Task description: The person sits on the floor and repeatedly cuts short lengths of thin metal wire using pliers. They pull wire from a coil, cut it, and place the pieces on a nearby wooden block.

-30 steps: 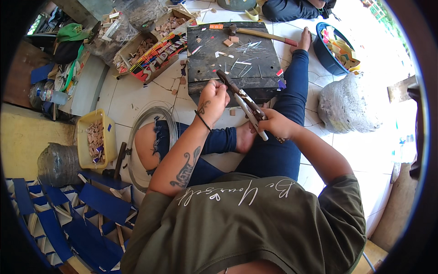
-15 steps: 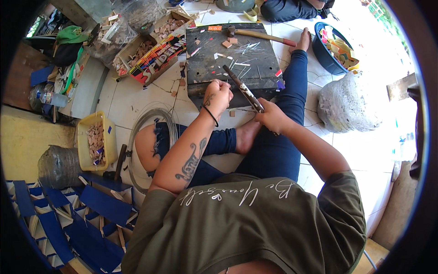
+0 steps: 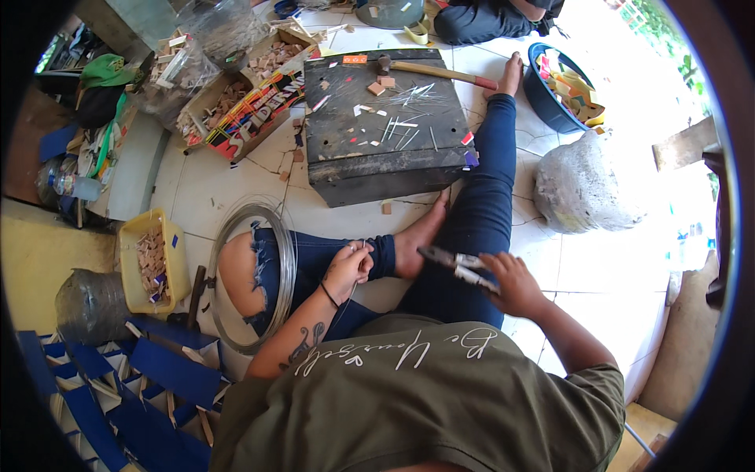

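Note:
My left hand [image 3: 350,265] is closed above my bent left leg, with a thin wire [image 3: 348,294] trailing out of it. A coil of silvery wire [image 3: 288,287] rests against my left knee, beside that forearm. Over my right thigh, my right hand [image 3: 515,285] grips a pair of pliers [image 3: 462,266]. The handles are spread and the jaws point left, apart from the wire. In front of my feet stands a low black block [image 3: 393,177]; short cut wires [image 3: 417,94], a hammer [image 3: 432,71] and small wooden pieces [image 3: 377,89] lie on its top.
On the left are a cardboard box of wooden bits [image 3: 255,126], a yellow tub of small blocks [image 3: 181,275] and blue panelled pieces [image 3: 177,366]. To the right stand a blue basin of scraps [image 3: 543,102] and a grey wrapped bundle [image 3: 586,185]. Another person's leg [image 3: 472,23] shows at the far edge.
Both hands have come back from the black block toward my body. The pliers have swung from pointing up to pointing left, and their handles have spread apart.

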A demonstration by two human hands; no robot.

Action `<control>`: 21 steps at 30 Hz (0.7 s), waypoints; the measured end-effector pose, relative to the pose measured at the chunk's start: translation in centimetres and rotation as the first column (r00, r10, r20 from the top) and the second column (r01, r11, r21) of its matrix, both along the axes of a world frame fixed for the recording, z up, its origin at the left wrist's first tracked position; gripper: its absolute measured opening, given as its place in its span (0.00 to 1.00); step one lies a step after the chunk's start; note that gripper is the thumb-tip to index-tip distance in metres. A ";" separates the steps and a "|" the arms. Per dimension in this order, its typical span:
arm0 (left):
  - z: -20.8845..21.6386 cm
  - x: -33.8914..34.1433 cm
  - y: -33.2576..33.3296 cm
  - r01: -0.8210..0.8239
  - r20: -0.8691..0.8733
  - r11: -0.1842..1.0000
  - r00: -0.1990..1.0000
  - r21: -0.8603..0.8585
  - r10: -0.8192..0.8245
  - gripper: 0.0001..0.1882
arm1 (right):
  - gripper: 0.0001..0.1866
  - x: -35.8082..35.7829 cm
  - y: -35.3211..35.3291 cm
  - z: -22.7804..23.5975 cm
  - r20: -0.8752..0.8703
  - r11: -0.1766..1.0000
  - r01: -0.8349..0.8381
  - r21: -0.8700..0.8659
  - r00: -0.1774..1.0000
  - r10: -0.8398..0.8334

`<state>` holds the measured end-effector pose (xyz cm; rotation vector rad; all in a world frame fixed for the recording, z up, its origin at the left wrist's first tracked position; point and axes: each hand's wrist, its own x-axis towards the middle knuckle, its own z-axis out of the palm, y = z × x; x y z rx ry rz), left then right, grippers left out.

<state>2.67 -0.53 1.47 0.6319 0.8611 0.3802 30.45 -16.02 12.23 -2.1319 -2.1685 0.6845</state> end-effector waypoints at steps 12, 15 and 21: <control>-4.0 -0.5 0.7 0.013 -0.058 1.000 0.998 -0.024 -0.014 0.06 | 0.37 -0.2 11.0 3.7 -0.007 0.959 -0.048 0.278 0.999 0.052; -3.8 -0.6 0.7 0.000 -0.049 1.000 0.999 -0.007 -0.001 0.05 | 0.38 -0.7 14.6 2.7 0.214 0.901 -0.149 0.407 0.975 0.064; -3.8 -0.2 1.0 0.021 -0.057 1.000 0.998 -0.005 -0.022 0.06 | 0.41 -3.3 18.4 -1.5 0.147 0.920 -0.059 0.388 0.989 0.001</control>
